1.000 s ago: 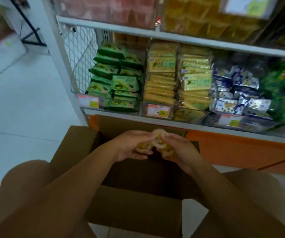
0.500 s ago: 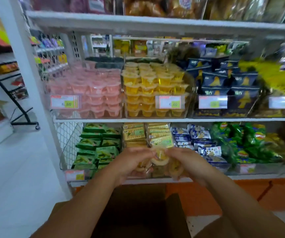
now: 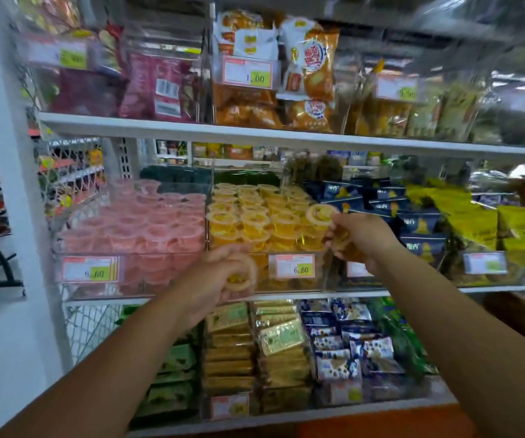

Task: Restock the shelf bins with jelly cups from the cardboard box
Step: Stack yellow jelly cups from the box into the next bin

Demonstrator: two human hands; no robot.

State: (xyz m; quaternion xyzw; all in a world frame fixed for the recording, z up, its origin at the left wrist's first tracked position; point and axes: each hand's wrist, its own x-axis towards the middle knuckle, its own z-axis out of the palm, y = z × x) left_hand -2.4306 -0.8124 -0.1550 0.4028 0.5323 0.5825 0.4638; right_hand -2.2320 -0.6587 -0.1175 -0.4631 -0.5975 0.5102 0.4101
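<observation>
Jelly cups (image 3: 321, 214), two lots: my right hand (image 3: 362, 238) pinches a few at the yellow bin (image 3: 261, 267)'s right rim, nearer the drop; my left hand (image 3: 217, 276) grips one cup (image 3: 239, 277) lower, before its front wall.

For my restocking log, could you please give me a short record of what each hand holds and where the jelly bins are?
left hand: holds one yellow jelly cup in front of the yellow bin
right hand: holds more yellow cups, with the top cup at the yellow bin's right edge
yellow bin: heaped with cups
pink bin: directly left of the yellow bin
cardboard box: out of view
</observation>
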